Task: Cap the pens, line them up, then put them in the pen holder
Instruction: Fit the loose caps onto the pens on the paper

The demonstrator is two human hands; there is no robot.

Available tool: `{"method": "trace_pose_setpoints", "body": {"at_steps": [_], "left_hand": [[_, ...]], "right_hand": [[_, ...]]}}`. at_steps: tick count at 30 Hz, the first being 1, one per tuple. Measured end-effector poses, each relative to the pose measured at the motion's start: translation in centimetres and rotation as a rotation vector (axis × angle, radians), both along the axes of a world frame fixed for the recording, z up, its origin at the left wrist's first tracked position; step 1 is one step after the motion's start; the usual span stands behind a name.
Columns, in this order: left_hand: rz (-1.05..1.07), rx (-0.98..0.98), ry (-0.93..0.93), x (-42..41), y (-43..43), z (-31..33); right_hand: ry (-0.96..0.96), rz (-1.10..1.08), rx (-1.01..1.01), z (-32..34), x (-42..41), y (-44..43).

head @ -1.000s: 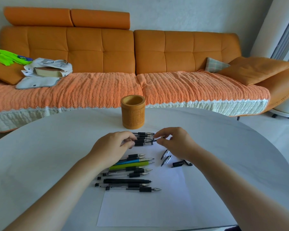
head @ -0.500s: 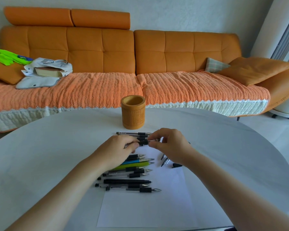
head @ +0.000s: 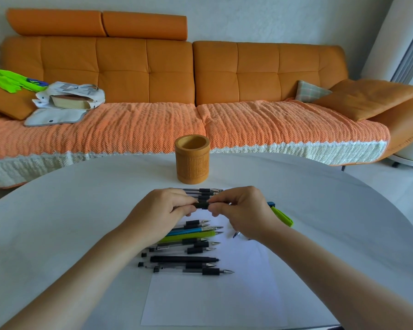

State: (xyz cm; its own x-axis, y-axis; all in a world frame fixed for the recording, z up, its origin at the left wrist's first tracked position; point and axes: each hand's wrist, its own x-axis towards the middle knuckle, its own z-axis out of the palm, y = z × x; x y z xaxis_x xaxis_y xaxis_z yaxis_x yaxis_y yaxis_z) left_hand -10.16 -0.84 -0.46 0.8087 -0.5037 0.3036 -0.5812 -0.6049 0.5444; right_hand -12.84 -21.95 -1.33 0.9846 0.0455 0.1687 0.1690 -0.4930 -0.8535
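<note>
My left hand and my right hand meet above the table, both pinching one pen whose black grip shows between the fingertips. The right fingers cover the pen's tip end; a cap there is hidden. Behind the hands lie several pens in a row. Below the hands several uncapped pens lie side by side on white paper, tips to the right. A green cap and a blue cap lie right of my right hand. The bamboo pen holder stands upright farther back.
The round white table ends close behind the holder. An orange sofa with a bag, a book and cushions fills the background. A small pen part lies by my right wrist.
Both hands lifted the pen slightly and closed together; the right hand moved left onto the pen's tip end. The green and blue caps, hidden before, now show to its right.
</note>
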Motion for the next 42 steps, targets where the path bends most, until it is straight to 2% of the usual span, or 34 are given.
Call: {"method": "trace_pose_setpoints", "body": {"at_steps": [4, 7, 10, 14, 17, 21, 25, 28, 33, 37, 42], "left_hand": [[-0.016, 0.007, -0.099, -0.1, 0.1, 0.0], [-0.020, 0.025, -0.091, -0.1, -0.2, -0.2], [0.003, 0.043, -0.011, 0.6, -0.5, -0.4], [0.050, 0.038, -0.026, 1.6, -0.7, -0.9], [0.071, 0.034, -0.022, 1.7, -0.6, -1.0], [0.172, 0.125, -0.044, 1.7, -0.1, -1.5], [0.164, 0.181, -0.049, 2.0, 0.4, -2.1], [0.170, 0.257, -0.143, 2.1, 0.6, -2.5], [0.146, 0.261, -0.216, 2.4, 0.6, -2.6], [0.097, 0.258, -0.129, 2.1, 0.4, -2.3], [0.073, 0.359, -0.009, 2.0, 0.5, -2.4]], "right_hand": [[0.077, 0.035, 0.073, 0.5, -0.1, 0.2], [0.141, 0.039, 0.099, 0.5, 0.1, 0.1], [0.063, -0.001, -0.014, 0.4, 0.8, 0.0], [-0.026, -0.028, -0.239, 0.0, 1.7, -0.4], [0.015, -0.012, -0.253, -0.3, 2.1, -0.5], [0.042, -0.016, -0.307, -0.9, 2.6, -0.5], [-0.010, -0.047, -0.402, -1.7, 3.1, -0.2], [-0.049, -0.039, -0.520, -2.1, 3.3, 0.4], [-0.090, -0.038, -0.622, -2.7, 4.0, 0.8], [-0.120, -0.022, -0.671, -2.9, 4.4, 0.8], [-0.134, 0.023, -0.632, -2.0, 4.4, -0.6]]}}
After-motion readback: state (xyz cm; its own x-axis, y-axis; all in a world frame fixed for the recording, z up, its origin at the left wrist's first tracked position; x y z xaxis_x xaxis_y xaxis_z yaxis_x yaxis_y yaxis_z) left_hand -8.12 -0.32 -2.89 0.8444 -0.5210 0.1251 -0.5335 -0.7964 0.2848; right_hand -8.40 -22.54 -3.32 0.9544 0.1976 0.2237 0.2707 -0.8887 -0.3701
